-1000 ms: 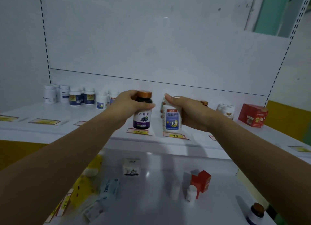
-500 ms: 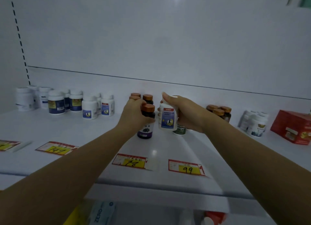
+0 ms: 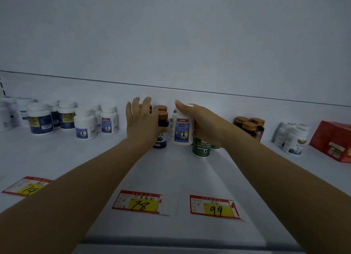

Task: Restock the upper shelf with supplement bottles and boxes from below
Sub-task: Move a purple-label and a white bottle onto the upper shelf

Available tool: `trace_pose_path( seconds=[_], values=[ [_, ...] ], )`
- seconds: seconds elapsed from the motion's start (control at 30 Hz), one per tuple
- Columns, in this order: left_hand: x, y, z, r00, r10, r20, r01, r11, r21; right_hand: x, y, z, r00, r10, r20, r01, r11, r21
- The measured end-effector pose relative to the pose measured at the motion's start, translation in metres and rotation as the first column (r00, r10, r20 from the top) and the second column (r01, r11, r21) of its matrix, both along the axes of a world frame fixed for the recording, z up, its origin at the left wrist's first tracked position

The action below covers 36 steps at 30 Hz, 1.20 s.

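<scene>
Both hands reach deep onto the white upper shelf [image 3: 171, 176]. My left hand [image 3: 141, 124] has its fingers spread beside a dark bottle with a copper cap and purple label [image 3: 163, 121], which stands on the shelf in front of more copper-capped bottles [image 3: 162, 108]. The thumb side lies against that bottle and hides part of it. My right hand [image 3: 205, 122] grips a white bottle with a blue label [image 3: 182, 130], held upright just right of the dark bottle. A green-labelled bottle [image 3: 201, 147] stands below the right hand.
Several white bottles [image 3: 84, 122] line the shelf's back left. Brown copper-capped bottles [image 3: 249, 127], more white bottles [image 3: 293, 140] and a red box [image 3: 334, 141] stand at the right. Price tags marked 78 [image 3: 139, 202] and 99 [image 3: 214, 207] lie near the front edge.
Both hands moved from the shelf's front edge to its back. My left hand set the dark bottle down and opened its fingers. The right hand still holds the white bottle.
</scene>
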<state>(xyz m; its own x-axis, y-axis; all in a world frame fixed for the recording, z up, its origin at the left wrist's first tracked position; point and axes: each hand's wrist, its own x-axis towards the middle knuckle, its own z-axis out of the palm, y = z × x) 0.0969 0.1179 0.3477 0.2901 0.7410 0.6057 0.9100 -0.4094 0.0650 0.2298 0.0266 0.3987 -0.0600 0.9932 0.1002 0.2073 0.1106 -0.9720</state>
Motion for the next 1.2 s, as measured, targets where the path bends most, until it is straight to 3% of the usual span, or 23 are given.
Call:
trace_pose_path(
  seconds=[0.4,0.57,0.63,0.87,1.07,1.2],
  values=[
    [0.006,0.006,-0.005,0.998,0.002,-0.062,-0.004,1.0,-0.025,-0.001,0.007,-0.005,0.999,-0.03,0.029,0.031,0.999,-0.018],
    [-0.021,-0.01,0.009,0.996,-0.047,0.072,0.045,0.998,0.035,-0.008,0.003,-0.001,0.998,-0.015,0.062,0.017,0.999,-0.027],
    [-0.04,-0.015,0.011,0.998,-0.03,0.049,0.027,0.998,0.054,-0.018,0.004,0.001,0.997,-0.004,0.083,0.007,0.999,-0.035],
    [-0.115,-0.021,0.014,0.996,0.03,-0.08,-0.042,0.988,-0.148,-0.082,0.007,0.008,0.985,-0.045,0.166,0.043,0.999,0.016],
    [-0.184,-0.017,0.015,0.993,-0.119,-0.022,0.106,0.943,-0.316,-0.146,0.02,0.003,0.97,-0.114,0.215,0.11,0.993,0.031],
    [-0.213,-0.011,0.008,0.991,-0.13,0.001,0.119,0.903,-0.414,-0.183,0.038,-0.019,0.958,-0.194,0.213,0.21,0.976,-0.055]
  ],
)
